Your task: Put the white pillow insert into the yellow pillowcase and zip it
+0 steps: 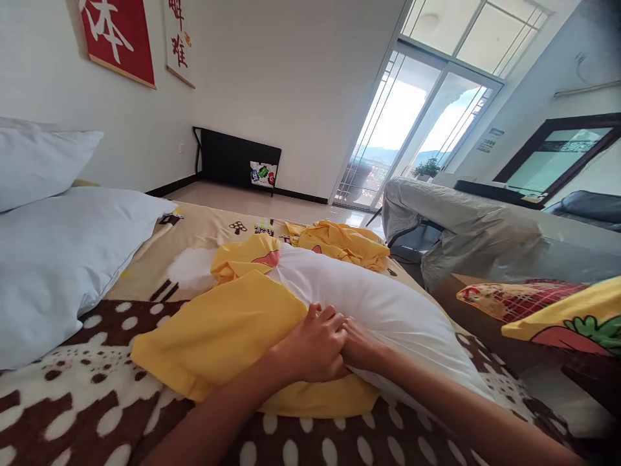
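A white pillow (388,304) lies on the bed, partly inside a yellow pillowcase (228,336). My left hand (313,346) is curled with its fingers closed on the open edge of the yellow pillowcase where it meets the pillow. My right hand (359,349) sits right beside it, touching it, with its fingers tucked against the pillow and mostly hidden behind the left hand. A second crumpled yellow pillowcase (344,243) lies beyond the pillow.
Two white pillows (58,259) are stacked at the left on the brown and cream patterned blanket (97,401). A plastic-covered sofa (485,239) stands to the right. A yellow printed pillow (567,317) lies at the right edge. A glass balcony door (412,136) is at the back.
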Motion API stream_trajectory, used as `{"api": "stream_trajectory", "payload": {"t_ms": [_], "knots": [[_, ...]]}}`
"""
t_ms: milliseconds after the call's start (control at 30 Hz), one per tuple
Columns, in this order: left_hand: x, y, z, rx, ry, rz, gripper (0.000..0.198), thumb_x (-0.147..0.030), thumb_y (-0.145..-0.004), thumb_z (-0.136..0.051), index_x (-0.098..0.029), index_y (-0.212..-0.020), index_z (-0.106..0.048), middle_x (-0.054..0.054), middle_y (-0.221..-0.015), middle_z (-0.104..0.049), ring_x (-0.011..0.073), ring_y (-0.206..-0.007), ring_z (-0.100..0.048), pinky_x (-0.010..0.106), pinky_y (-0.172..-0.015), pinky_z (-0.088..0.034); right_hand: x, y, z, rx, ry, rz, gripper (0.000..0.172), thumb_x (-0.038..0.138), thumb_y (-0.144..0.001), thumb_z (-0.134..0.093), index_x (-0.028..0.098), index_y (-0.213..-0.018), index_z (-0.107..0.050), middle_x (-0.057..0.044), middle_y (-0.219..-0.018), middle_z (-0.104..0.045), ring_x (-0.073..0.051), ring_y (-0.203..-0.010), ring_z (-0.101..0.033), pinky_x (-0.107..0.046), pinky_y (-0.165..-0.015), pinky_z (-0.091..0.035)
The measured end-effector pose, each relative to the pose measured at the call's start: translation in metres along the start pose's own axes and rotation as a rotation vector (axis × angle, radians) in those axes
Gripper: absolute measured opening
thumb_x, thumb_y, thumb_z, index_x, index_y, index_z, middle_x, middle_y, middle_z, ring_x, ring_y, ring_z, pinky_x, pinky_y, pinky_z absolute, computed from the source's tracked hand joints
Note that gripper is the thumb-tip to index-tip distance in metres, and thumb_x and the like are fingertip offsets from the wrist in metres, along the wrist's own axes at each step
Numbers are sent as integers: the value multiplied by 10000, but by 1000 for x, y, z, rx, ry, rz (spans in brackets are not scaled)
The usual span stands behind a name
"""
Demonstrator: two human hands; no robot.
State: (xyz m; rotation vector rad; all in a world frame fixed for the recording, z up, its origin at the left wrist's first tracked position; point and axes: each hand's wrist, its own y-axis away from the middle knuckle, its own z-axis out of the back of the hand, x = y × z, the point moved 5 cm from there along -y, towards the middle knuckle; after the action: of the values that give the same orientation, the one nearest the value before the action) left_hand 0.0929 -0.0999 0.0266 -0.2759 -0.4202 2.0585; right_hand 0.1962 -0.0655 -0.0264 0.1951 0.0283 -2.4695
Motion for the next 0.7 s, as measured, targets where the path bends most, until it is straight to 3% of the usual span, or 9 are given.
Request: {"api": "stream_trajectory", "payload": {"t_ms": [100, 200, 267, 367, 433, 567, 633, 700], "knots": [[-6, 5, 16, -44, -110, 37, 163, -221, -785, -502, -131, -894, -585, 111, -1026, -567, 265, -1054, -463, 460, -957, -301, 6, 4, -1, 40, 46, -25, 215, 157, -841, -449, 163, -792, -658, -92, -814, -676, -196, -756, -612, -278, -607, -386], [-15, 21, 26, -48, -97, 164, 206, -194, -809, -457, -150, -971, -577, 101, -1025, -594, 252, -994, -522, 417, -865, -389, 10, 7, 12, 2, 77, -52, 247, 171, -873, -425, 183, -974, -650, -96, -927, -670, -189, -802, -627, -266, -621, -387], [-19, 42, 16, 89, -69, 313, 219, -213, -850, -402, -151, -890, -608, 103, -886, -635, 241, -847, -588, 380, -753, -438, 11, 8, 24, -21, 103, -66, 331, 183, -878, -424, 212, -1168, -580, -92, -1023, -650, -184, -816, -628, -264, -626, -388], [-13, 86, -15, 334, -65, 580, 394, -335, -905, -336, -125, -811, -657, 146, -768, -667, 279, -726, -640, 381, -646, -464, 6, 4, 46, -57, 142, -115, 490, 195, -876, -426, 260, -1362, -415, -86, -1081, -631, -196, -830, -625, -274, -639, -383], [-4, 109, -29, 361, -88, 716, 441, -414, -901, -356, -102, -864, -666, 175, -823, -685, 320, -793, -653, 405, -673, -477, 2, -1, 60, -94, 160, -154, 518, 196, -879, -413, 265, -1391, -376, -89, -1085, -630, -204, -838, -622, -281, -647, -374], [19, 121, -34, 201, 20, 906, 558, -553, -877, -348, -84, -939, -644, 201, -900, -684, 361, -889, -639, 441, -748, -466, -9, -10, 91, -161, 175, -205, 532, 173, -871, -378, 269, -1395, -365, -85, -1052, -638, -220, -821, -620, -299, -643, -360], [28, 111, -33, 96, 333, 923, 599, -627, -846, -352, -110, -964, -630, 184, -948, -681, 332, -863, -647, 401, -728, -470, -16, -11, 105, -187, 172, -243, 556, 161, -861, -370, 276, -1404, -345, -80, -1029, -640, -225, -815, -617, -307, -649, -360], [38, 98, -35, 0, 769, 974, 623, -684, -801, -385, -134, -984, -612, 156, -985, -674, 270, -749, -659, 323, -602, -463, -23, -11, 115, -211, 166, -293, 582, 153, -846, -373, 272, -1414, -325, -82, -1024, -637, -228, -814, -612, -313, -658, -362]]}}
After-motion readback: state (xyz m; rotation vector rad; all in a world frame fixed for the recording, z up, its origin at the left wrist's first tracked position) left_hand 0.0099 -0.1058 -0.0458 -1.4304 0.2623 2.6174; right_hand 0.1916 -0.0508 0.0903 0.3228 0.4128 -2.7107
